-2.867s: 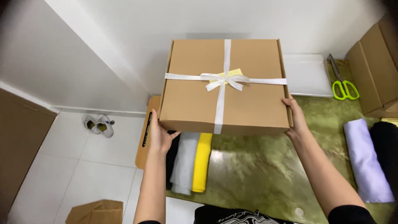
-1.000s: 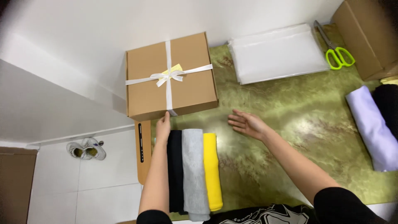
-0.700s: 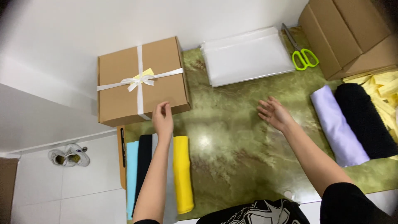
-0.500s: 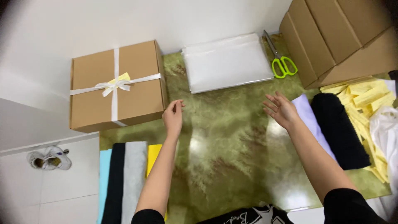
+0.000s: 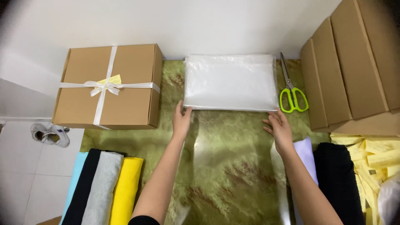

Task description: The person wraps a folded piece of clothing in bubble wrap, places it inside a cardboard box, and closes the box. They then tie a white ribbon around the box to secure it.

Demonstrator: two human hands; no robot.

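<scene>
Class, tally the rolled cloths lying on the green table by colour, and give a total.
Light blue: 1
Black: 2
Grey: 1
Yellow: 1
Lilac: 1
Total: 6

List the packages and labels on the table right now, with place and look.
Gift box: far left, square brown cardboard, white ribbon bow.
Tag: under the bow, small, yellow.
Plastic bags: far centre, flat clear stack; left hand and right hand at its near corners.
Flat cartons: right, brown, stacked on edge.
</scene>
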